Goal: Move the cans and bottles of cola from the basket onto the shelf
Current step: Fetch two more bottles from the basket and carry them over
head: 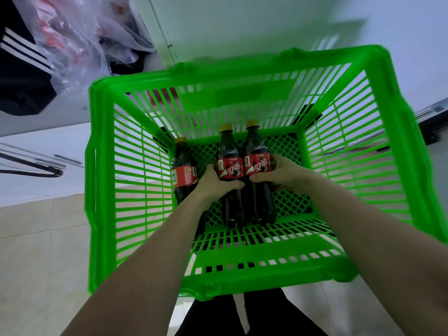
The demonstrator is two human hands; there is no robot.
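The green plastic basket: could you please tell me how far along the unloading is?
Done: no cans show in the green plastic basket; the shelf is out of view. In hand: the left hand and right hand each grip a yellow-capped cola bottle. Left: a third bottle lies untouched.

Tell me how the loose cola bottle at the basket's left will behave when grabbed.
The left cola bottle looks full of dark liquid, so probably heavy for its size. Lying on the basket floor, its round body may roll. Smooth plastic could slip.
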